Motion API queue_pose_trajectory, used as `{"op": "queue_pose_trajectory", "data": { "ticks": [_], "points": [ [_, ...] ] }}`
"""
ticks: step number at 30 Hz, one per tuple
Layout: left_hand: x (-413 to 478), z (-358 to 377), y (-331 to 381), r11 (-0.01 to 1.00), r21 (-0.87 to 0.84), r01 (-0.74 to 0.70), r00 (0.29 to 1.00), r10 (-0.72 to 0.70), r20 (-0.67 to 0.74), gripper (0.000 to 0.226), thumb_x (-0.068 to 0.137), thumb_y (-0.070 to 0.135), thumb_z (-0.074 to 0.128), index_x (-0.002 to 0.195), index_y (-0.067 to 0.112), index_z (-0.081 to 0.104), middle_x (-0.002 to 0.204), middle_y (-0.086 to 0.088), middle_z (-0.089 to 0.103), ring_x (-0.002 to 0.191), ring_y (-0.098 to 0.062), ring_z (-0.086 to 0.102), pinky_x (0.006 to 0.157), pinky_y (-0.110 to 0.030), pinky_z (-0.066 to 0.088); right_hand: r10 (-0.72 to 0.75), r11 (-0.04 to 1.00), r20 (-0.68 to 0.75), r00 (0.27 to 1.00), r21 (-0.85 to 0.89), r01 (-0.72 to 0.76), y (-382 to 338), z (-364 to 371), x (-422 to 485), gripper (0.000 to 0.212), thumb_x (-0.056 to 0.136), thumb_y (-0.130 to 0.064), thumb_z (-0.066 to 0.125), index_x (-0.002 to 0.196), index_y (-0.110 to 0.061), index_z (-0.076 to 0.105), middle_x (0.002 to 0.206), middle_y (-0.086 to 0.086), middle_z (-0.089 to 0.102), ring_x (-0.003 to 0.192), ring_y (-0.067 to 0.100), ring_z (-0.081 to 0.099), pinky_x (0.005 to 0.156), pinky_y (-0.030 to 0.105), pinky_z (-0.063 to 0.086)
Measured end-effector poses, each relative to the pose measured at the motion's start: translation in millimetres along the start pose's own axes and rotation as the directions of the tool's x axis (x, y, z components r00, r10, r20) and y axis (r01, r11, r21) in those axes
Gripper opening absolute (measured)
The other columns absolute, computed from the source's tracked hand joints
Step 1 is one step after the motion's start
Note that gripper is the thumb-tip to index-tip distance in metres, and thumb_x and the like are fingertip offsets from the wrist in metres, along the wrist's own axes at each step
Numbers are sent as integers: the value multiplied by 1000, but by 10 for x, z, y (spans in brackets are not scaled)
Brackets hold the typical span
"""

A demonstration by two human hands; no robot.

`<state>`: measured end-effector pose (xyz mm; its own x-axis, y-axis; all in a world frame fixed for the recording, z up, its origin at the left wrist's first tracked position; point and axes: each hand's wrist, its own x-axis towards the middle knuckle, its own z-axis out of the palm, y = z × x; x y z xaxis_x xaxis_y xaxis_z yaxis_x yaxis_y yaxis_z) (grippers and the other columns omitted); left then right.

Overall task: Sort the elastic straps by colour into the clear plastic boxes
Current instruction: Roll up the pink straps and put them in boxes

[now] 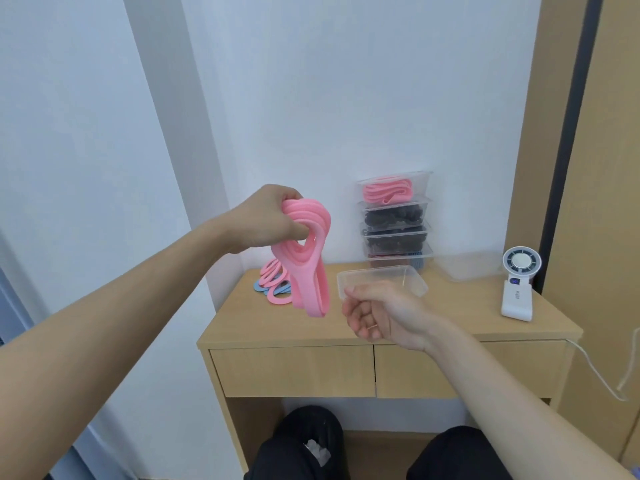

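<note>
Four stacked boxes (394, 223) look filled, yet you grip a bunch of pink straps (310, 271) in your left hand (263, 220) above the desk (450, 320), right hand (384, 313) loosely curled, empty, beside an empty box (391, 275); a pink-and-blue pile (273, 284) waits unsorted.

Count: stacked clear boxes (394, 233): 4 (1 pink fill, 2 dark, bottom one mixed). Empty box (412, 275) in front: 1. Blurry clear container (474, 266) to the right: 1. Pink strap bundle (308, 265): 1, strands uncountable. Loose pile (273, 278) on counter (450, 317): pink and blue, number unclear. Fan (519, 282): 1. Drawers (291, 370): 2.
</note>
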<state>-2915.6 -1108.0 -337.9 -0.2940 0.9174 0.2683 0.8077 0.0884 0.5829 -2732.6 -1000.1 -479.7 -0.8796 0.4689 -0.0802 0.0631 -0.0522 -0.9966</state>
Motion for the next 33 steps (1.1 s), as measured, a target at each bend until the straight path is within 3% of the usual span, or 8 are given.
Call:
{"op": "queue_pose_trajectory", "data": {
  "ticks": [3,6,9,12,16,21,27,33],
  "points": [
    [-6,25,60,999,-46,5,997,-8,-71,40,59,24,63,92,1,65,73,-1,60,59,-13,57,55,-25,47,127,992,119,985,-21,-126,38,69,4,66,98,-59,40,91,-1,72,80,20,71,54,21,61,38,21,38],
    [-13,97,91,997,-71,12,995,-19,-99,43,58,26,60,91,-2,63,71,-2,58,59,-15,56,54,-25,46,206,977,208,956,8,-212,112,159,86,94,95,-75,23,112,5,68,101,26,72,61,24,68,37,23,45],
    [-62,184,110,997,-79,21,999,-24,-37,39,61,26,61,87,-2,63,69,-2,60,57,-13,58,53,-23,47,226,955,234,945,137,-263,164,191,182,106,91,-82,18,125,9,60,111,29,70,64,26,70,38,25,49],
    [-123,264,97,993,-107,43,998,-37,60,17,71,19,64,78,4,59,65,-3,56,54,-14,54,52,-24,44,206,942,240,949,214,-259,161,174,255,110,87,-86,18,122,9,60,111,30,69,65,27,71,40,26,51],
    [-213,361,63,982,-165,89,980,-57,191,4,85,2,60,82,4,58,64,-5,56,51,-16,51,47,-21,41,105,959,289,952,225,-174,90,169,265,97,85,-83,27,111,0,68,109,27,68,78,33,69,51,30,55],
    [-314,403,103,956,-267,119,951,-33,307,6,90,-6,56,88,-2,59,57,-3,60,43,-14,54,40,-18,39,-39,951,257,966,306,-43,11,177,234,55,98,-43,34,115,-3,68,101,25,67,78,31,67,59,32,55],
    [-325,392,59,976,-216,6,954,59,293,3,89,7,68,86,7,69,68,5,68,57,-8,61,49,-14,42,-174,929,219,960,359,87,120,96,215,38,96,-22,41,117,1,63,91,18,66,77,28,62,65,33,54],
    [-267,461,-61,977,-215,13,968,42,247,12,90,12,70,99,3,72,85,-6,74,74,-14,66,64,-25,48,-228,946,244,943,286,154,214,14,161,33,93,-13,41,112,3,63,92,19,67,81,28,64,73,36,54]
  ]
}}
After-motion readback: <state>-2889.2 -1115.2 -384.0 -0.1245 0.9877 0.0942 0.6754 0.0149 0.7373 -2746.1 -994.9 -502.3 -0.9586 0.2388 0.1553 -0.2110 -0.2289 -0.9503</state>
